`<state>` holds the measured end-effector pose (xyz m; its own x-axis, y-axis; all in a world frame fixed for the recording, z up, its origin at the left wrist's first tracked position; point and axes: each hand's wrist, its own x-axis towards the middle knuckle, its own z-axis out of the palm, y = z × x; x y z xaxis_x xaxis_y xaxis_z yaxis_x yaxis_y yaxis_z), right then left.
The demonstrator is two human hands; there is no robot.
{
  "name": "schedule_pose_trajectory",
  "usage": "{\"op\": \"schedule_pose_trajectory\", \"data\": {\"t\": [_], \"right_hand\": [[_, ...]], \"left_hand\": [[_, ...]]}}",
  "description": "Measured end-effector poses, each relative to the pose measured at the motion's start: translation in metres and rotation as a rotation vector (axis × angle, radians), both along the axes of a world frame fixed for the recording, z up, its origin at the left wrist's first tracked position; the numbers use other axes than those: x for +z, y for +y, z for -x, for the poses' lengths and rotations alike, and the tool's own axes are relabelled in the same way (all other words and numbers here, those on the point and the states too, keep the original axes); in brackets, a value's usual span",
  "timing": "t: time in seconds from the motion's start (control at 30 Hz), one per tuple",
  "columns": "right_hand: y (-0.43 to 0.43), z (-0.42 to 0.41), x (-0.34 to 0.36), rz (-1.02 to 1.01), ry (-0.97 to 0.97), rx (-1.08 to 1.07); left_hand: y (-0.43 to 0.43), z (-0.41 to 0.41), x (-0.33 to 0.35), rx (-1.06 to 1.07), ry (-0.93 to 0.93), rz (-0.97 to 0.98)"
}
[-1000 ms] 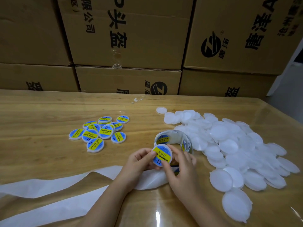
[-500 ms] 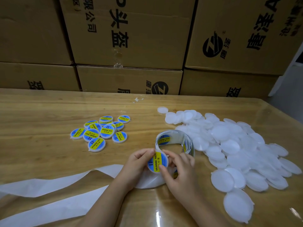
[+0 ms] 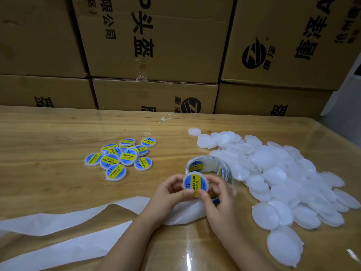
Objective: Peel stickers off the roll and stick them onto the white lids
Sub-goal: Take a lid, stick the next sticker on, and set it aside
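Stickered lid rotated since half-second ago. Left hand, right hand both grasping it, thumbs on lower edge. Judgement: sticker seated; lid due for finished pile.

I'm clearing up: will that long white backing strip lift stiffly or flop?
Probably floppy: the backing strip lies in loose waves and folds across the table. Likely light, since it looks paper-thin. It may slide easily on that glossy surface.
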<state>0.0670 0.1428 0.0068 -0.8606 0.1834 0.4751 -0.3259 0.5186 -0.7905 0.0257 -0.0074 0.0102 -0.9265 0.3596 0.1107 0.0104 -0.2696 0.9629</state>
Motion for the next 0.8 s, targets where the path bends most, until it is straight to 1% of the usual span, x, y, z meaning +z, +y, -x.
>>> {"op": "schedule_pose_trajectory", "data": {"t": [0.13,0.27,0.37,0.5,0.6,0.67,0.73,0.8], "right_hand": [[-0.001,0.0,0.003,0.025,-0.017,0.012],[-0.001,0.0,0.002,0.05,-0.025,0.031],[-0.001,0.0,0.002,0.055,-0.019,0.024],[0.0,0.001,0.001,0.038,-0.006,0.031],[-0.001,0.0,0.0,0.003,0.005,0.053],[-0.002,-0.001,-0.001,-0.018,0.002,0.061],[-0.002,-0.001,0.0,-0.007,-0.005,0.063],[0.0,0.001,0.001,0.027,-0.018,0.047]], "left_hand": [[0.003,0.0,0.001,0.064,0.026,-0.047],[0.003,0.0,-0.001,0.089,0.062,0.012],[0.001,0.0,-0.002,0.06,0.048,0.012],[0.0,-0.001,0.004,-0.002,0.026,-0.079],[-0.002,-0.001,0.008,-0.009,0.051,-0.042],[-0.003,-0.002,0.01,-0.019,0.058,-0.053],[-0.001,-0.003,0.01,-0.01,0.05,-0.071],[0.001,-0.003,0.006,0.034,0.068,-0.024]]}}
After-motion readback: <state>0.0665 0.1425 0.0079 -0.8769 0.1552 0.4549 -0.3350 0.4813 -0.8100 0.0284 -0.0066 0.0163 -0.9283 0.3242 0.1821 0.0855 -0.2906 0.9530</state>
